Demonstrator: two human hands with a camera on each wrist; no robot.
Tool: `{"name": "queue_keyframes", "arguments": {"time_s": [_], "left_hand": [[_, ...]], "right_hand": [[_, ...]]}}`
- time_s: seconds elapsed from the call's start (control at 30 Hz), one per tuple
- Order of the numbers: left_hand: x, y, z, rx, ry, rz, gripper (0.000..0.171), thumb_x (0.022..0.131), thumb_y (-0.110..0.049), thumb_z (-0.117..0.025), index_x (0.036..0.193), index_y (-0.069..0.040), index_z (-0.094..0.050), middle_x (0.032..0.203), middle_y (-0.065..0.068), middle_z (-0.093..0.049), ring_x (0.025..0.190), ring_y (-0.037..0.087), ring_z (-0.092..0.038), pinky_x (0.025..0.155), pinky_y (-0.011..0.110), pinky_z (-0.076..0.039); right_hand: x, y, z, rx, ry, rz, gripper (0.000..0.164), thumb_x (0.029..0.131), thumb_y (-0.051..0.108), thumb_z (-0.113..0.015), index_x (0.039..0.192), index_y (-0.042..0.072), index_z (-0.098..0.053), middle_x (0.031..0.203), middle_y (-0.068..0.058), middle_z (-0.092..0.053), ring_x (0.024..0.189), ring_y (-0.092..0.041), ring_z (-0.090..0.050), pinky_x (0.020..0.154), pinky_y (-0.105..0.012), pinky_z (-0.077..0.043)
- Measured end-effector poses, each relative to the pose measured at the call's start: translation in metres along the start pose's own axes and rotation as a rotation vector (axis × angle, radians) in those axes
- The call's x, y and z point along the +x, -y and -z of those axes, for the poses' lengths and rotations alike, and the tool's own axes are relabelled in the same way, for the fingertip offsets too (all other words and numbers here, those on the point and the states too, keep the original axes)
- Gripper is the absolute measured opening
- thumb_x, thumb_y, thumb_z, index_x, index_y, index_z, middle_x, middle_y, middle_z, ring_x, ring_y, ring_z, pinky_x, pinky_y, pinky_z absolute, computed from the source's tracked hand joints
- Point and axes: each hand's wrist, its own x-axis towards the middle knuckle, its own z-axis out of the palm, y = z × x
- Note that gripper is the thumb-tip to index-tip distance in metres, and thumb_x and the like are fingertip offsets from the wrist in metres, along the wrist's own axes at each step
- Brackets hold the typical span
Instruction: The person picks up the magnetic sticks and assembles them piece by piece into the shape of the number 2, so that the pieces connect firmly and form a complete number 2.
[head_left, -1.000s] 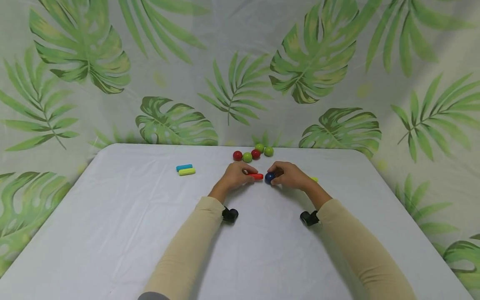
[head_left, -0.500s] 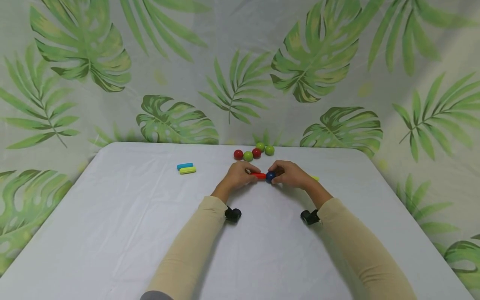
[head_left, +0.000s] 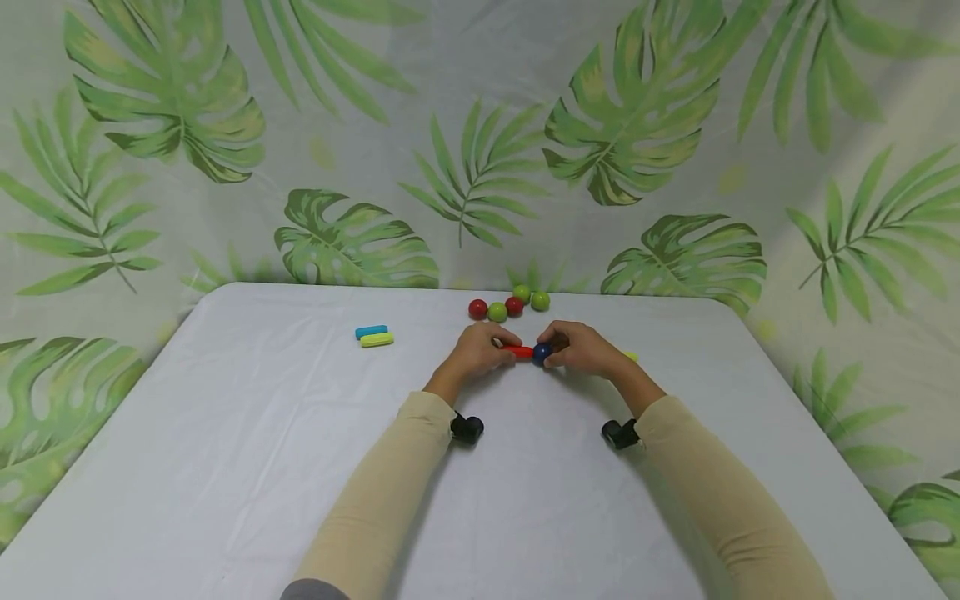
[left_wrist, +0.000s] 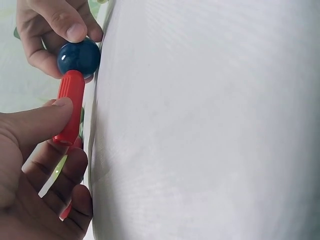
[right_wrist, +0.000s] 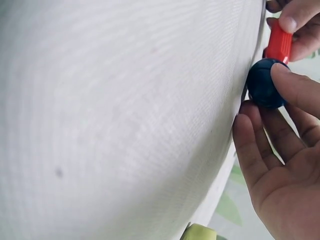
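My left hand (head_left: pixel 476 350) pinches a ridged red rod (left_wrist: pixel 73 90) between thumb and fingers over the white table. Opposite it, my right hand (head_left: pixel 583 350) holds a dark blue ball (right_wrist: pixel 262 86) by its thumb and fingertips. The rod's end meets the side of the ball, as both wrist views show. In the left wrist view the rod lies in line with the ball, and part of it is covered by the left thumb. Another bit of red (left_wrist: pixel 65 212) shows behind the left fingers.
Red balls (head_left: pixel 477 309) and green balls (head_left: pixel 540 301) cluster at the table's back edge, just beyond the hands. A blue rod (head_left: pixel 371 332) and a yellow rod (head_left: pixel 377 340) lie side by side to the left. A yellow-green piece (head_left: pixel 631 357) peeks out behind the right wrist.
One second ago a small gap separated the red rod and the blue ball. The left hand has shifted slightly right, bringing the rod against the ball; the right hand has hardly moved.
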Motion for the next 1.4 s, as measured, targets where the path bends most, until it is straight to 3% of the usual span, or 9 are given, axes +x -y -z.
{"name": "queue_keyframes", "arguments": {"time_s": [0.23, 0.43, 0.53, 0.63, 0.83, 1.1, 1.4], "left_hand": [[0.004, 0.003, 0.021, 0.104, -0.002, -0.022, 0.029, 0.087, -0.016, -0.072, 0.116, -0.011, -0.075, 0.111, 0.007, -0.073, 0.094, 0.022, -0.063, 0.077, 0.027, -0.052], [0.014, 0.01, 0.045, 0.349, -0.12, -0.111, 0.027, 0.088, -0.015, -0.071, 0.115, -0.012, -0.074, 0.111, 0.005, -0.07, 0.106, 0.023, -0.06, 0.093, 0.038, -0.05], [0.019, 0.015, 0.049, 0.465, -0.157, -0.155, 0.026, 0.088, -0.016, -0.072, 0.114, -0.015, -0.074, 0.115, 0.005, -0.07, 0.109, 0.026, -0.058, 0.092, 0.042, -0.05], [0.023, 0.019, 0.048, 0.542, -0.152, -0.175, 0.033, 0.087, -0.019, -0.072, 0.12, -0.018, -0.072, 0.128, 0.004, -0.066, 0.119, 0.028, -0.056, 0.096, 0.046, -0.049], [0.033, 0.019, 0.042, 0.578, -0.098, -0.159, 0.049, 0.088, -0.025, -0.072, 0.135, -0.021, -0.061, 0.145, 0.001, -0.057, 0.136, 0.027, -0.046, 0.105, 0.047, -0.044], [0.041, 0.014, 0.036, 0.636, -0.086, -0.071, 0.055, 0.09, -0.027, -0.071, 0.142, -0.021, -0.055, 0.147, -0.001, -0.055, 0.139, 0.025, -0.043, 0.11, 0.047, -0.04], [0.047, 0.009, 0.029, 0.603, -0.084, -0.071, 0.058, 0.091, -0.031, -0.071, 0.145, -0.021, -0.052, 0.149, -0.001, -0.054, 0.138, 0.026, -0.043, 0.111, 0.046, -0.039]], "right_hand": [[0.001, 0.0, -0.001, 0.003, 0.009, -0.02, 0.033, 0.09, 0.009, -0.07, 0.122, 0.007, -0.06, 0.126, -0.016, -0.064, 0.114, -0.029, -0.059, 0.098, -0.041, -0.051], [0.0, -0.001, 0.001, -0.005, 0.003, -0.045, 0.033, 0.091, 0.01, -0.069, 0.123, 0.009, -0.06, 0.127, -0.016, -0.063, 0.116, -0.029, -0.058, 0.101, -0.044, -0.05], [0.0, -0.002, 0.0, 0.005, 0.009, -0.046, 0.033, 0.091, 0.011, -0.069, 0.123, 0.008, -0.06, 0.127, -0.016, -0.062, 0.116, -0.029, -0.058, 0.101, -0.043, -0.05], [0.0, -0.004, 0.0, 0.01, 0.021, -0.052, 0.034, 0.091, 0.012, -0.069, 0.123, 0.009, -0.059, 0.128, -0.016, -0.062, 0.116, -0.029, -0.057, 0.101, -0.043, -0.051], [0.001, -0.004, 0.002, 0.002, 0.021, -0.059, 0.033, 0.091, 0.01, -0.068, 0.123, 0.008, -0.058, 0.128, -0.017, -0.062, 0.118, -0.03, -0.057, 0.102, -0.045, -0.05], [0.006, -0.002, 0.0, 0.045, 0.026, -0.026, 0.032, 0.089, 0.006, -0.071, 0.118, 0.007, -0.059, 0.127, -0.018, -0.062, 0.116, -0.031, -0.058, 0.102, -0.044, -0.05], [0.003, -0.002, 0.001, 0.035, 0.02, -0.05, 0.032, 0.089, 0.006, -0.07, 0.119, 0.007, -0.058, 0.127, -0.017, -0.062, 0.116, -0.03, -0.058, 0.102, -0.044, -0.051]]}}
